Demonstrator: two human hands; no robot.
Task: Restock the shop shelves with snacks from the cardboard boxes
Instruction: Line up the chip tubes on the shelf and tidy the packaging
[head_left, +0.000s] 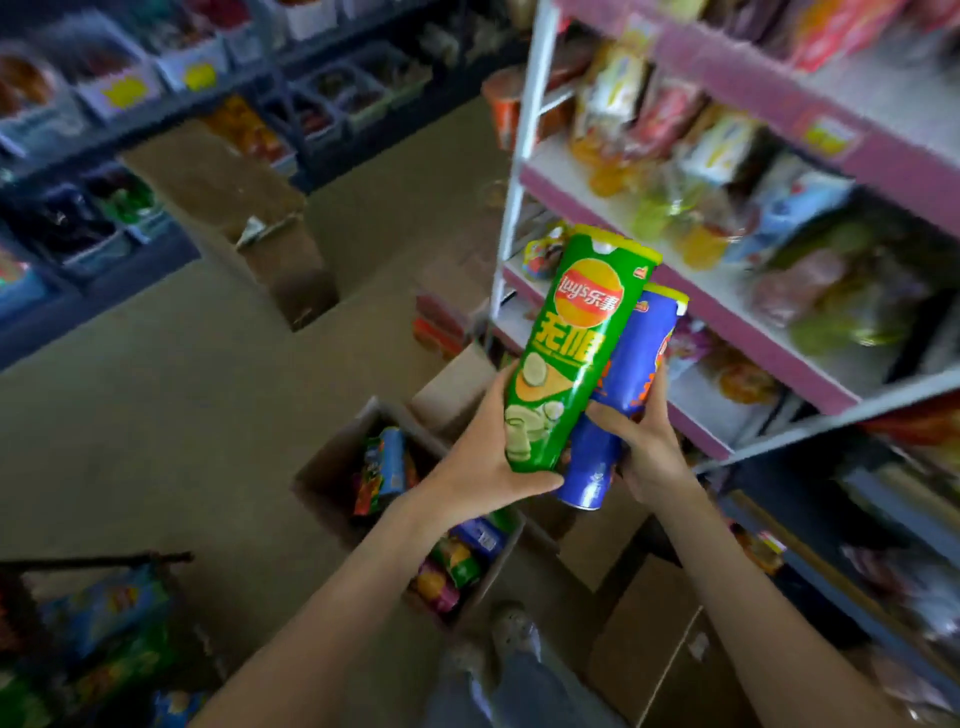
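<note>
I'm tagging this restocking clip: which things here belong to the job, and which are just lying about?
Job: green crisp tube in left hand, blue crisp tube in right hand, open snack box, pink-edged shelf.
Lying about: far shelf bins, lower-left basket.

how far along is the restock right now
Partway, at a guess. Done: the shelves already carry many packs. In hand: the left hand grips a green can, the right hand a blue can, neither shelved yet. Left: the open box below holds more cans.
</note>
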